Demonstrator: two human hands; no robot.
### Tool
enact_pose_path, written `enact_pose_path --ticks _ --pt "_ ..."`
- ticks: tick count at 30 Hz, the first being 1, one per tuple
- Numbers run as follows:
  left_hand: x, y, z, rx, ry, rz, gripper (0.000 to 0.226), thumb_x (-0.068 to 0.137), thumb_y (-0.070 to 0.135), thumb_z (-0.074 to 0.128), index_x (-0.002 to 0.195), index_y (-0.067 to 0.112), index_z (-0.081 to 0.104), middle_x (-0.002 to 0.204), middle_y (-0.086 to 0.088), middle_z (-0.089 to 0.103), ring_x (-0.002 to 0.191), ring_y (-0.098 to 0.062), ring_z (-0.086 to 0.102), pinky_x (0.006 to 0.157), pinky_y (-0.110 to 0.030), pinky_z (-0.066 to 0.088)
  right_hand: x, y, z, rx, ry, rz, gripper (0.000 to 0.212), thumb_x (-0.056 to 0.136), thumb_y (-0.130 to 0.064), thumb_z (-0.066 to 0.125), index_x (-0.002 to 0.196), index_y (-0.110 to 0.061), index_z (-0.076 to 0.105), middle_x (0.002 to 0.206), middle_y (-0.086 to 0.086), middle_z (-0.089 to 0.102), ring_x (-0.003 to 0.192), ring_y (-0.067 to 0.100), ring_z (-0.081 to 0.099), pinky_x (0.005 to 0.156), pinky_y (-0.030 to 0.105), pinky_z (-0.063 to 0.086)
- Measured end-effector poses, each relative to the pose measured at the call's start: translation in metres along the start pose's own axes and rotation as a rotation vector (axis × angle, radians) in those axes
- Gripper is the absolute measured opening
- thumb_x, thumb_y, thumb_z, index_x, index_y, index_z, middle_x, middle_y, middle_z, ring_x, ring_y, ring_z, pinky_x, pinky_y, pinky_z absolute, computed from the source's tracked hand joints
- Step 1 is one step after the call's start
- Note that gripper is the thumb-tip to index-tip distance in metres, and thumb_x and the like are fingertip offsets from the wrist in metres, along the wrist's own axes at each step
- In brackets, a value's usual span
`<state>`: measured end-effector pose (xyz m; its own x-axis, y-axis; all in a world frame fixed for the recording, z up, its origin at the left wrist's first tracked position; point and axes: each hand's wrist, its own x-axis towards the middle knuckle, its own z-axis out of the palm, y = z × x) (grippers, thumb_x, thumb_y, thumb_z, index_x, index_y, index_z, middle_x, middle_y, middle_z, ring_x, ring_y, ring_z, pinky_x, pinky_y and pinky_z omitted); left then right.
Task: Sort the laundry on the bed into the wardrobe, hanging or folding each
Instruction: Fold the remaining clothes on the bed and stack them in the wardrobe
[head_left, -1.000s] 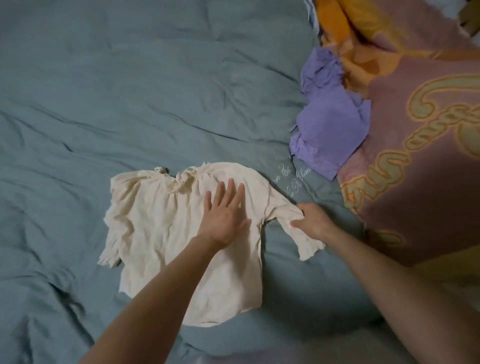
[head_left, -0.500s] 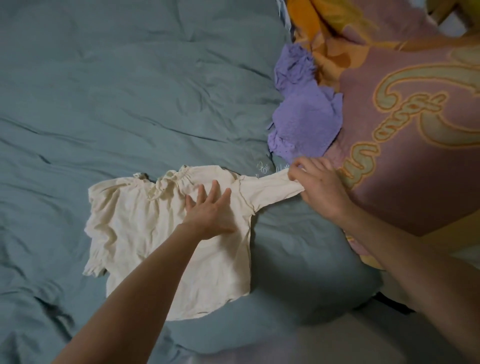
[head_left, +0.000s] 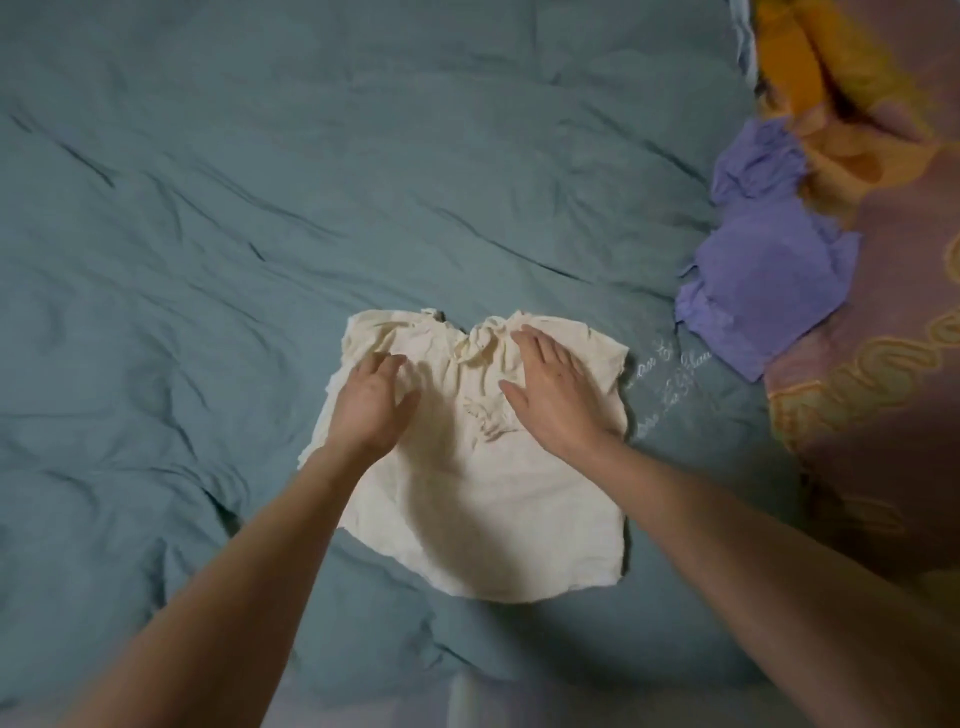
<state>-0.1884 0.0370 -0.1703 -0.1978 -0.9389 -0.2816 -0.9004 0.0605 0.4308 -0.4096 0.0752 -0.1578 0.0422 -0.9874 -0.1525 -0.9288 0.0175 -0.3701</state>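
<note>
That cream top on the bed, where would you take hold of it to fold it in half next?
Probably the bottom hem of the cream top, at its two near corners, coming from the person's side. It lies flat with the sleeves tucked in, and the left hand and right hand rest on the neckline end, so the free hem could be lifted up to meet it.

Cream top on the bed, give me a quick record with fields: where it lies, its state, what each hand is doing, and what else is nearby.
item: cream top
lies on: teal duvet, flat
state: both sleeves folded in, not visible at the sides
left hand: fingers straight, resting on the top's left shoulder
right hand: flat, pressing the top's right shoulder
nearby: purple garment to the right, crumpled, partly on a patterned blanket
wardrobe: not in view
</note>
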Motion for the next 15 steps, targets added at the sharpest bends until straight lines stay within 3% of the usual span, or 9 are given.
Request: enact_pose_path --ticks 3,6,10,12,15 --pt "-0.007 -0.029 0.007 -0.064 0.0 -0.05 0.052 0.092 0.022 0.058 0.138 0.004 0.045 0.145 -0.016 0.04 0.131 -0.033 0.039 0.109 -0.039 0.034 -0.017 -0.002 0.035 -0.183 0.02 -0.126 0.059 0.098 -0.042 0.031 0.147 -0.009 0.032 0.156 0.01 0.027 0.145 0.025 0.021 0.118 0.04 0.015" --pt "-0.012 -0.05 0.011 -0.179 0.069 -0.072 0.053 0.091 0.015 0.057 0.139 0.0 0.04 0.146 -0.018 0.033 0.133 -0.033 0.036 0.112 -0.036 0.029 -0.022 0.001 0.067 -0.374 -0.1 -0.152 0.061 0.1 -0.044 0.018 0.152 -0.013 0.021 0.159 0.008 0.017 0.148 0.025 0.012 0.118 0.043 0.011" --pt "-0.019 -0.078 0.009 -0.327 0.267 -0.17 0.041 0.095 0.012 0.05 0.135 0.001 0.045 0.138 -0.017 0.042 0.127 -0.03 0.042 0.11 -0.035 0.03 -0.007 0.003 0.091 -0.391 -0.146 -0.005 0.058 0.097 -0.039 0.023 0.14 -0.008 0.046 0.147 0.012 0.043 0.141 0.031 0.031 0.115 0.047 0.017" --pt "-0.02 -0.099 0.007 -0.354 0.218 -0.307 0.04 0.097 0.014 0.046 0.135 0.002 0.046 0.136 -0.017 0.046 0.125 -0.031 0.044 0.108 -0.037 0.033 -0.002 -0.003 0.092 -0.402 -0.123 0.018 0.057 0.094 -0.037 0.027 0.133 -0.006 0.054 0.141 0.014 0.05 0.136 0.033 0.039 0.114 0.048 0.019" --pt "-0.02 -0.127 0.006 -0.366 -0.002 -0.362 0.038 0.098 0.016 0.048 0.133 -0.001 0.05 0.131 -0.021 0.054 0.121 -0.035 0.051 0.1 -0.035 0.036 0.0 -0.031 0.081 -0.364 0.109 0.064 0.047 0.089 -0.033 0.036 0.118 -0.006 0.062 0.122 0.014 0.063 0.119 0.032 0.054 0.108 0.046 0.026"
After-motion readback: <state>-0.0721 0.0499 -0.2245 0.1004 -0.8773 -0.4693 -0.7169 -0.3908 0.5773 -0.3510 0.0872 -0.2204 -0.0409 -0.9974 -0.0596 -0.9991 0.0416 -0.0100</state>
